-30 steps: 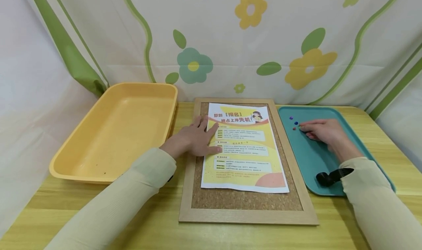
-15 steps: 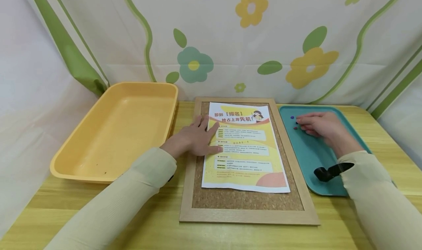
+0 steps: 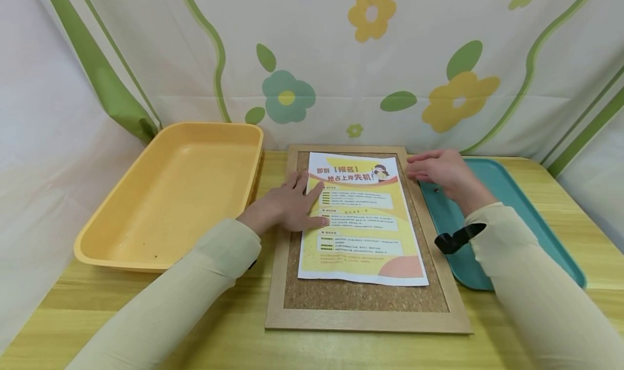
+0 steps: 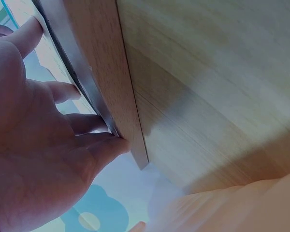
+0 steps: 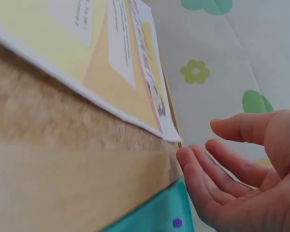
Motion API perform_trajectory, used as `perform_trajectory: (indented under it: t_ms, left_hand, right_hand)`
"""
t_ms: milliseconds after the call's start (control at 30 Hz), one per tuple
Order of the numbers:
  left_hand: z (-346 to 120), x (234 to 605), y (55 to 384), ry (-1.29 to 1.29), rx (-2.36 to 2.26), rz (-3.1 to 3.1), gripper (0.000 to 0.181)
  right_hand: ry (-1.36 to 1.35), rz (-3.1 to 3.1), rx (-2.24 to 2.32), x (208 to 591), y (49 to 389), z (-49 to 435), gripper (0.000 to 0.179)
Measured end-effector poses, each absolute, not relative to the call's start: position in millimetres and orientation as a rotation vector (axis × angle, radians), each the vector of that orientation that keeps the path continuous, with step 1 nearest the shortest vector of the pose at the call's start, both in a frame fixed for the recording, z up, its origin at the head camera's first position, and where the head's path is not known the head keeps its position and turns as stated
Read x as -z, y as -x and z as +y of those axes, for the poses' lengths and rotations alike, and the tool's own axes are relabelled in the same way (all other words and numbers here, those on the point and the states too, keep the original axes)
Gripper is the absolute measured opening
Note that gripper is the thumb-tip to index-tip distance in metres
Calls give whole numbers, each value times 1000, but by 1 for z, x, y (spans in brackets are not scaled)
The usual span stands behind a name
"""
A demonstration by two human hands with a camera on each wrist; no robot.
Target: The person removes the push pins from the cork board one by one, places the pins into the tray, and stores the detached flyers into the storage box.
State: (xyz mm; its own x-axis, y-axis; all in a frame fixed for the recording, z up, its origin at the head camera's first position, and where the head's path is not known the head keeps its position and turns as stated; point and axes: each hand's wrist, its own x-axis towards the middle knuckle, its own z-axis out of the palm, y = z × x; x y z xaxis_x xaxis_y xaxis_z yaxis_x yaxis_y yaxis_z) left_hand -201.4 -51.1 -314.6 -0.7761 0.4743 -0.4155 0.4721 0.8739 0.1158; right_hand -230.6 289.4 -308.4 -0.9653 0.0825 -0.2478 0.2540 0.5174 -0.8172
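My left hand [image 3: 294, 202] rests with fingers spread on the left side of a cork board [image 3: 368, 299] and the printed sheet [image 3: 361, 270] lying on it. In the left wrist view, the fingers [image 4: 63, 92] reach over the board's wooden edge. My right hand [image 3: 446, 175] is over the board's upper right edge and the teal tray [image 3: 507, 234]. Its thumb [image 5: 237, 128] and fingertips stand apart in the right wrist view, and nothing shows between them. A small red pin head [image 3: 436, 190] lies in the tray; a purple one [image 5: 177, 223] shows in the right wrist view.
A large yellow tray [image 3: 170, 207] stands on the wooden table [image 3: 229, 316] at the left. A flowered curtain [image 3: 336, 61] hangs behind the table. Black straps are at the wrists, with a black camera piece [image 3: 458, 239] at the right.
My right hand has moved left, from the small pin heads in the teal tray to the board's upper right edge. My left hand stays in place on the sheet.
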Motion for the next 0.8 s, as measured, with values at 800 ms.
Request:
perform_trajectory:
  t_ms: [800]
  left_hand:
    - [-51,315,201,-692,-4,2608,93]
  right_hand:
    - [-379,2522,1550,305,240,258,54]
